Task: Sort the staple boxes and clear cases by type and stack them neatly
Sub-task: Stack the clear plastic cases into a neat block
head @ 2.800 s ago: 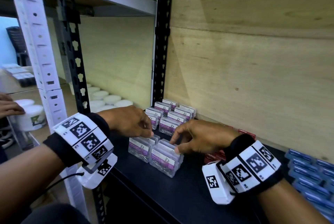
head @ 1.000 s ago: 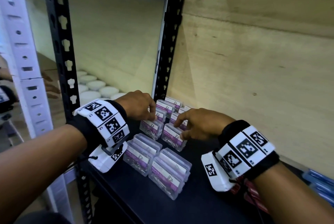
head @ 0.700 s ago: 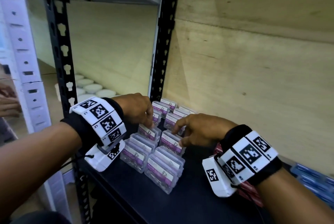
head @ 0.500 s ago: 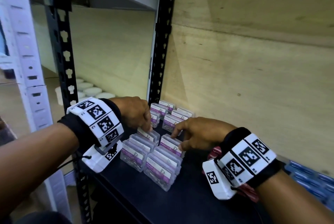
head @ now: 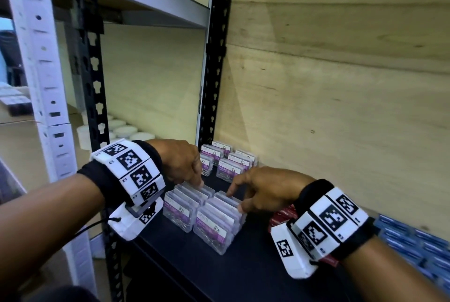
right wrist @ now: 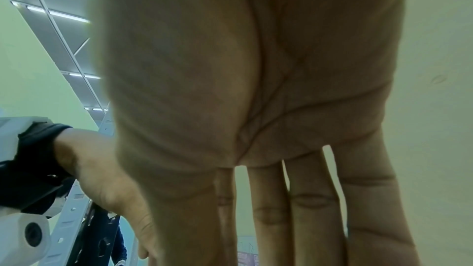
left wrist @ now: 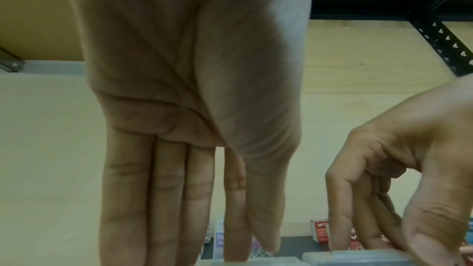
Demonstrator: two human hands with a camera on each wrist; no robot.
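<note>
Now, clear cases [head: 205, 214]: two rows standing on edge, side by side, near the front of the black shelf [head: 243, 275]. Purple labels face the front and paper clips show inside. A second group of cases [head: 229, 159] stands at the back corner, apart from the front rows.

Change: a second ago each hand was at a case between the two groups; those two cases now stand at the back of the front rows, so each row is one case longer and the gap behind them is bare. Judgement: the cases are being gathered forward into one block, with the back group yet to be brought over.

Left hand [head: 181, 161]: fingers straight and pointing down, tips touching the top of the rear case in the left row; nothing is gripped.

Right hand [head: 261, 191]: index tip on top of the rear case in the right row, thumb against that row's right side. Whether it pinches a case or only steadies the row cannot be told.

Red boxes [head: 283, 215]: just right of the right hand, partly hidden by the wrist.

Blue boxes [head: 409, 240]: far right of the shelf.

White tubs [head: 124, 131]: neighbouring bay, left.
</note>
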